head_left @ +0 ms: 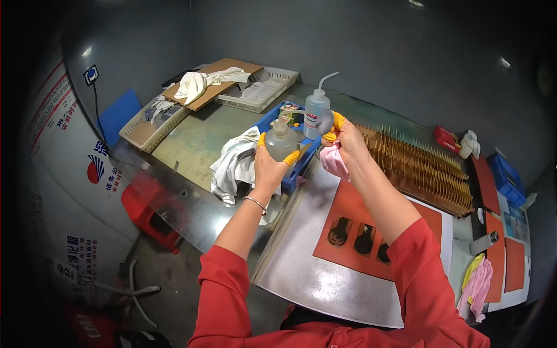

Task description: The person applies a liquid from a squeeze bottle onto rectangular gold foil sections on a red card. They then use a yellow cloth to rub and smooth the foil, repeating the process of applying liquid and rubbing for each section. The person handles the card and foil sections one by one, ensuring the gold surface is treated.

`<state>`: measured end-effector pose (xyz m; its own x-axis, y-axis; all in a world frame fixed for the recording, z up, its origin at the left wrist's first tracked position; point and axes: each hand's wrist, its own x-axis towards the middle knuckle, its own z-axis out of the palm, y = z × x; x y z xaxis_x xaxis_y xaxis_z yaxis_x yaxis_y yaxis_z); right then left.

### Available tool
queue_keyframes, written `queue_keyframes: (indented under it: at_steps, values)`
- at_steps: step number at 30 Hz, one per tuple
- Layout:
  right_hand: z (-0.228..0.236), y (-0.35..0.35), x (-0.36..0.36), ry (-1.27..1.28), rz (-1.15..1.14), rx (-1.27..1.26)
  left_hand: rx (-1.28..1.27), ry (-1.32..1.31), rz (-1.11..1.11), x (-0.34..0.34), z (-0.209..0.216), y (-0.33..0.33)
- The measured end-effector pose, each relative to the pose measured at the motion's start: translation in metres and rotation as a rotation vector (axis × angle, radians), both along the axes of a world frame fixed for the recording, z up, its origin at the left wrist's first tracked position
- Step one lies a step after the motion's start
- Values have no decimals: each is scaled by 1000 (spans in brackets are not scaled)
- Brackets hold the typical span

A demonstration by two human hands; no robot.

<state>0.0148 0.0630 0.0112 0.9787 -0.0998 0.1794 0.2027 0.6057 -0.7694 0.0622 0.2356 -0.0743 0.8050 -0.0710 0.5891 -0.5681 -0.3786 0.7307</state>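
My left hand, with yellow finger covers, is wrapped round a translucent squeeze bottle held upright. Its bent spout points right, toward my right hand. That hand, also in yellow finger covers, pinches a small rounded grey piece whose kind I cannot make out. A pink cloth is bunched in the same hand and hangs below the fingers. Just behind the piece stands a second wash bottle with bluish liquid. A white cloth lies to the left of my left hand.
An orange-red mat with several dark keyhole-shaped parts lies on the white board before me. A slotted brown rack stands right. Blue tray, pale baskets and cardboard are farther back. A red stool stands left.
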Motion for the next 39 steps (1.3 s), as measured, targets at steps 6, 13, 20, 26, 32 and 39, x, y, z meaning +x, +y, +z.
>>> queue_keyframes:
  at_steps: [6,13,20,26,32,39]
  values:
    - [-7,10,17,41,4,56,-68,38,-17,-5,5,-3]
    - [-2,21,16,55,-19,65,-51,110,16,-2,3,-2]
    - [9,30,9,90,0,93,-71,66,2,3,-2,-1]
    - [6,23,4,-7,60,46,-76,73,-18,5,-3,-1]
    - [30,-5,-39,186,-158,-107,148,-242,221,-10,-18,1]
    - [-1,-57,-119,225,-302,-932,268,-53,-478,-92,-59,-9]
